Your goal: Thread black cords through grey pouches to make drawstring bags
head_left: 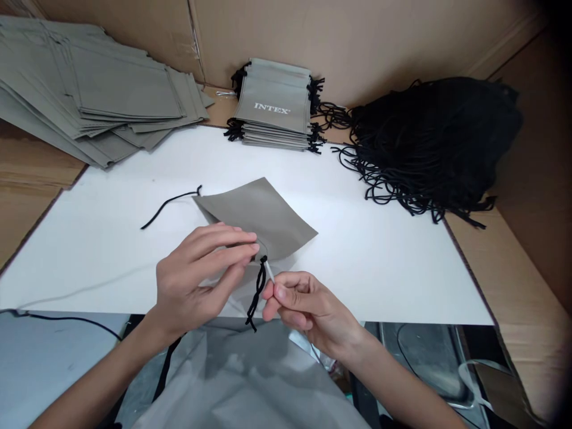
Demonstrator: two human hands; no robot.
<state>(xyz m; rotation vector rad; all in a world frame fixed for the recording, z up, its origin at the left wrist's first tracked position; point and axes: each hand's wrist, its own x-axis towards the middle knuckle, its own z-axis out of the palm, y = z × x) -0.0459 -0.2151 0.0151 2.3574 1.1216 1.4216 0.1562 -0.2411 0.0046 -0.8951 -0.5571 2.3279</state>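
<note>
Two hands meet at the near corner of a gray pouch (268, 211), which lies on the white table (379, 256). The left hand (190, 277) is at the pouch's near-left edge, fingers stretched together over the corner and thumb below them; whether it pinches the fabric, I cannot tell. Just nearer than the pouch, the right hand (319, 310) grips a thin pale rod (269, 270) between thumb and fingers, its far end touching the knot of a black cord (258, 292) hanging at that corner. Another cord (170, 207) trails from the pouch's left corner. Beyond the pouch sits a stack of INTEX pouches (272, 89); gray pieces (125, 77) lie beyond it to the left, black cords (438, 137) heaped to the right.
</note>
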